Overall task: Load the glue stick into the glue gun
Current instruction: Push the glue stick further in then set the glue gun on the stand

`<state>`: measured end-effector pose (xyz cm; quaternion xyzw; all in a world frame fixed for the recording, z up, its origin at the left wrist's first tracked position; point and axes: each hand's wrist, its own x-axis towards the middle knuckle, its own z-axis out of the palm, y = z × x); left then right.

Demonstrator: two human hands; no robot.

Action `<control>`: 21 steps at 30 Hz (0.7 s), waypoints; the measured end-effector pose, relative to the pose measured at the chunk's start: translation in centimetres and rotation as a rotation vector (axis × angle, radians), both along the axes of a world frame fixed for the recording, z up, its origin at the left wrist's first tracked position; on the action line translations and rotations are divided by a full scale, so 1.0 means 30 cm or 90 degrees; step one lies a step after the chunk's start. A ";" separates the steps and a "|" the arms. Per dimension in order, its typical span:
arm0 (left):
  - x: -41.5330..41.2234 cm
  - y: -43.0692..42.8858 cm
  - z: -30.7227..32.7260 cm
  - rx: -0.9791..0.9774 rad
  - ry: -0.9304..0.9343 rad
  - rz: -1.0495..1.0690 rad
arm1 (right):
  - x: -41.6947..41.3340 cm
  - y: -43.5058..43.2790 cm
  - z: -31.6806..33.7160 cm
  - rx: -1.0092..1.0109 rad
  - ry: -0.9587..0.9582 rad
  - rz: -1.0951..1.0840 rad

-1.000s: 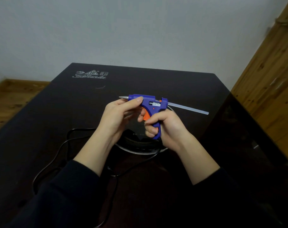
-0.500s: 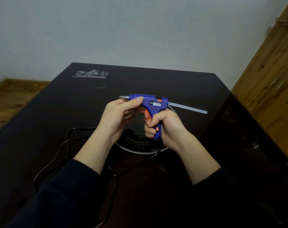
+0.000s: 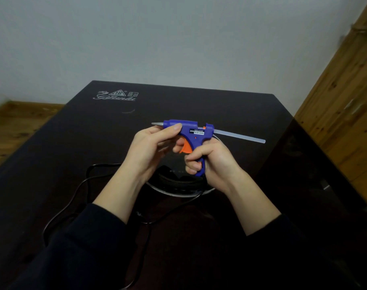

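I hold a blue glue gun [image 3: 194, 130] with an orange trigger above the middle of the black table [image 3: 230, 109], its metal nozzle pointing left. A clear glue stick [image 3: 240, 136] sits in the gun's rear opening and sticks out to the right. My right hand [image 3: 207, 162] is wrapped around the handle, with the index finger on the trigger. My left hand [image 3: 151, 147] steadies the barrel near the nozzle, thumb on its side.
A black power cord [image 3: 82, 185] loops over the table on the left and below my hands. Under my hands lies a round, silver-rimmed dark object [image 3: 178, 185]. A wooden panel [image 3: 346, 101] stands at the right, a white wall behind the table.
The trigger, squeezed half a second ago, is out again and more orange shows. The glue stick juts out slightly less than a second ago. Both hands stay in place.
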<state>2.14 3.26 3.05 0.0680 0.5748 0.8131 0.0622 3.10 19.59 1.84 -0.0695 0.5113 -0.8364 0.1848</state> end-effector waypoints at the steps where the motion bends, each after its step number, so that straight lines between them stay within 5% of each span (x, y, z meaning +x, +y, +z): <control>1: -0.001 -0.001 0.000 0.005 0.000 0.000 | -0.001 -0.001 -0.001 -0.008 0.002 0.004; 21: -0.002 -0.003 -0.001 -0.026 0.010 -0.004 | 0.008 -0.005 0.007 0.019 -0.027 -0.021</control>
